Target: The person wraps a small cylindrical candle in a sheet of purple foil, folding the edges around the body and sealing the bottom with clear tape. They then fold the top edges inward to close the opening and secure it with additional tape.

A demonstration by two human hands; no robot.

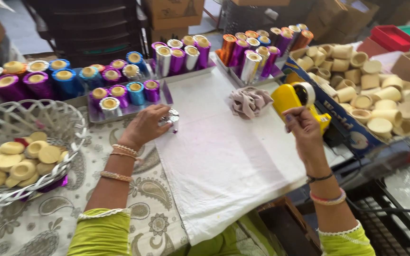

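we count two hands: left hand (144, 125), right hand (302, 127). one silver foil-wrapped cup (171, 118) under the left, one yellow tape dispenser (296, 99) in the right. one white lattice basket (29, 124) with roughly a dozen plain cream cups (22, 163). one crumpled cloth (249, 102). one white sheet (224, 156). three metal trays (166, 91) of foil-wrapped cups (136, 92); six on the nearest. one box (347, 124) of plain cups, too many to count.
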